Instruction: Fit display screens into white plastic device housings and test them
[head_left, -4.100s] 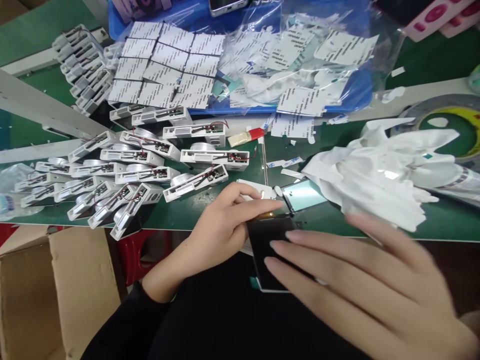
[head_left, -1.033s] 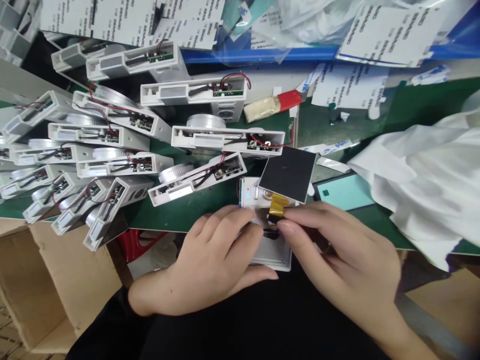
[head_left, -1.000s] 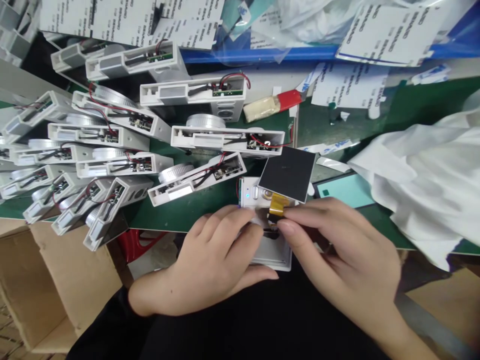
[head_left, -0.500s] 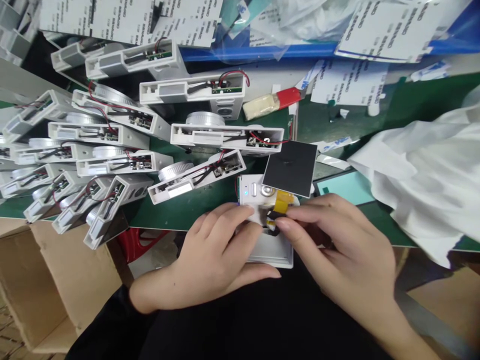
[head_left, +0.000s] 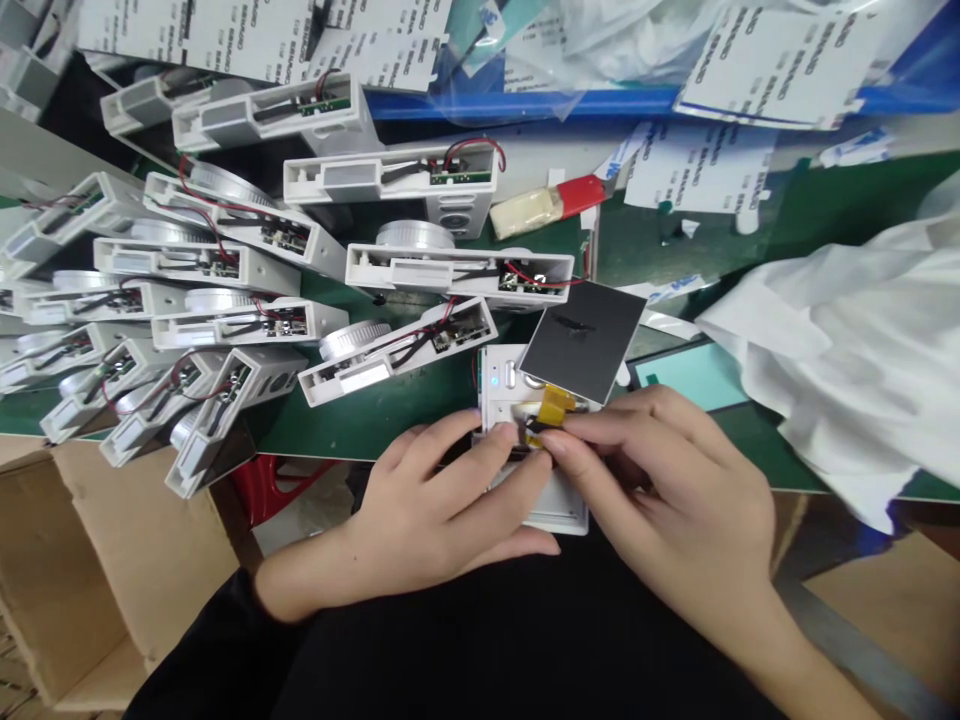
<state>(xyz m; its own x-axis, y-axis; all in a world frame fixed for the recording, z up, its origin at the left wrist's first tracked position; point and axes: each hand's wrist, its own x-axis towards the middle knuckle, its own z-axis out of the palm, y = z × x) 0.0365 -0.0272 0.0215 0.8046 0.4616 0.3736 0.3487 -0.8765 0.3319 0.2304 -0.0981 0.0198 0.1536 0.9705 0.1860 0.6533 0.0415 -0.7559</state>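
A white device housing (head_left: pixel 559 503) lies at the table's front edge, with part of its buttoned face showing beyond my fingers. My left hand (head_left: pixel 450 500) is wrapped round its left side, fingertips on its upper face. My right hand (head_left: pixel 675 480) pinches a small black piece (head_left: pixel 537 428) at the end of an orange flex cable (head_left: pixel 556 404), thumb against forefinger. That cable runs up to a dark flat screen panel (head_left: pixel 583 340), which lies tilted over the housing's upper right part. The fingertips of both hands nearly meet at the cable end.
Several white housings (head_left: pixel 390 178) with exposed red and black wires stand at the left and centre. Behind are a red-and-cream brush-like tool (head_left: pixel 547 205) and printed sheets (head_left: pixel 667 165). White cloth (head_left: pixel 840 340) lies right; a cardboard box (head_left: pixel 112 530) and red plastic item (head_left: pixel 262 487) are lower left.
The dark panel has turned slightly clockwise. My right fingertips and the cable end have shifted a little left, and my left fingertips reach further right, closer to them.
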